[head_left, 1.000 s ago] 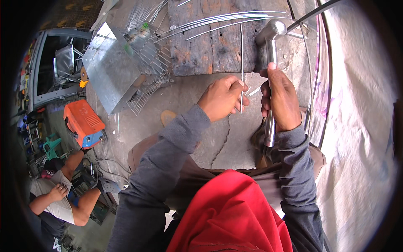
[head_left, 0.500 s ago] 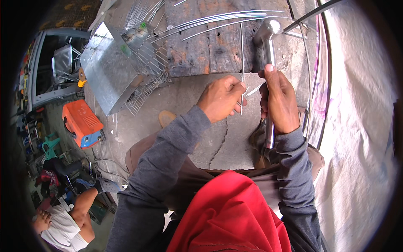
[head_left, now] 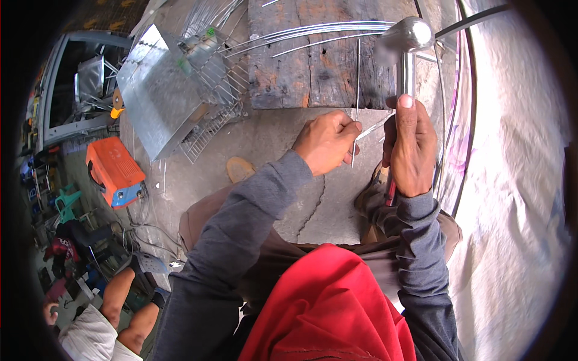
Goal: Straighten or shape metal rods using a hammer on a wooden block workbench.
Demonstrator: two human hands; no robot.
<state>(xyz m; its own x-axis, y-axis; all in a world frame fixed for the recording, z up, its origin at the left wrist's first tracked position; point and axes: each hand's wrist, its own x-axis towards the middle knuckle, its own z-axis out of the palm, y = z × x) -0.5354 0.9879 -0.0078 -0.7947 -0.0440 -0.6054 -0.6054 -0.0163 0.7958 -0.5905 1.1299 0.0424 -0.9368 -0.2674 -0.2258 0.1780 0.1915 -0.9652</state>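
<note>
Pinched in my left hand (head_left: 328,139) is a thin straight metal rod (head_left: 358,78), its far end over the edge of a scorched wooden block (head_left: 295,75). My right hand (head_left: 414,147) is wrapped round the handle of a ball-headed metal hammer (head_left: 409,36), thumb lying along the shaft. The hammer head is up beside the block's right side, slightly blurred. Several loose metal rods (head_left: 337,26) lie across the top of the block. Another short rod shows on the floor between my hands.
A folded sheet-metal box (head_left: 162,90) stands left of the block, beside wire grids (head_left: 208,135). Farther left are an orange welding machine (head_left: 114,171) with cables and a metal frame (head_left: 54,90). Another person (head_left: 90,334) is at lower left. White sheeting (head_left: 512,180) spreads along the right.
The hammer head has risen toward me and shifted right with my right hand. My left hand and its rod have shifted slightly right in view. The other person's legs have moved.
</note>
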